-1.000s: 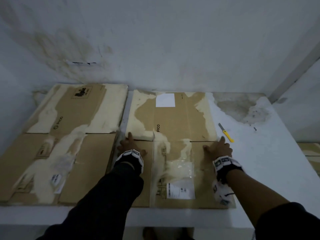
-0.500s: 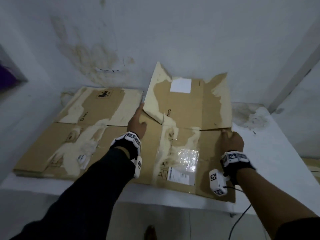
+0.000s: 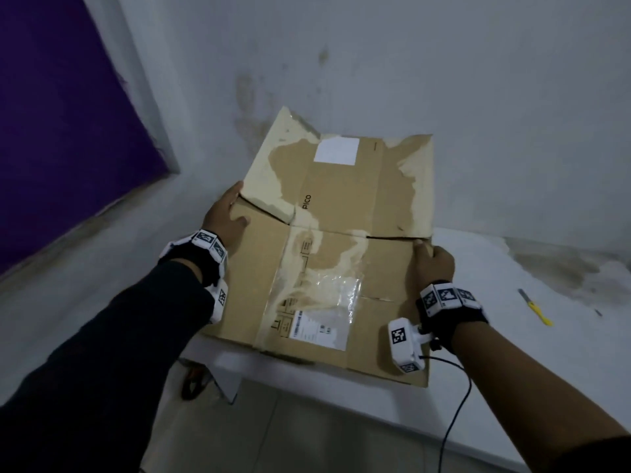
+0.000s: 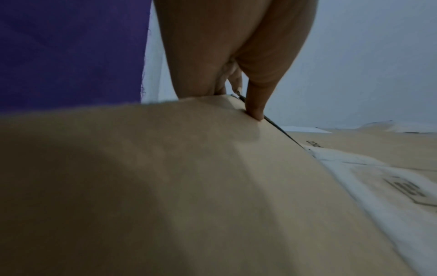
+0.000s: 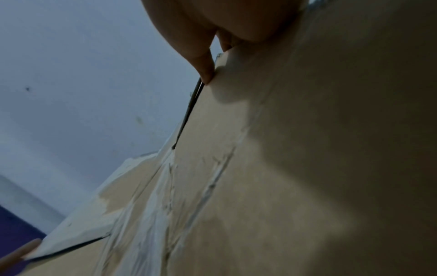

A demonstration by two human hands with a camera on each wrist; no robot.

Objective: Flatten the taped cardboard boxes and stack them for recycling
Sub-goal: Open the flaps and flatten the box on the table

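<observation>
A flattened brown cardboard box [image 3: 341,261] with torn pale patches, a white label and clear tape is lifted off the white table [image 3: 512,336], its far flaps tilted up toward the wall. My left hand [image 3: 227,216] grips its left edge at the flap slit, thumb on top [image 4: 254,110]. My right hand [image 3: 433,261] grips the right edge at the other slit, thumb pressing the top face [image 5: 205,74]. The cardboard [image 4: 189,186] fills both wrist views [image 5: 307,168]. The other flattened box is out of view.
A yellow-handled utility knife [image 3: 536,307] lies on the table to the right. A stained grey wall stands close behind. A purple panel [image 3: 61,131] is at the left. The table's front left corner [image 3: 218,367] and the floor show below the box.
Both hands went from pressing the box flat on the table to gripping its side edges. The box has been lifted and swung left, away from the other flattened box.
</observation>
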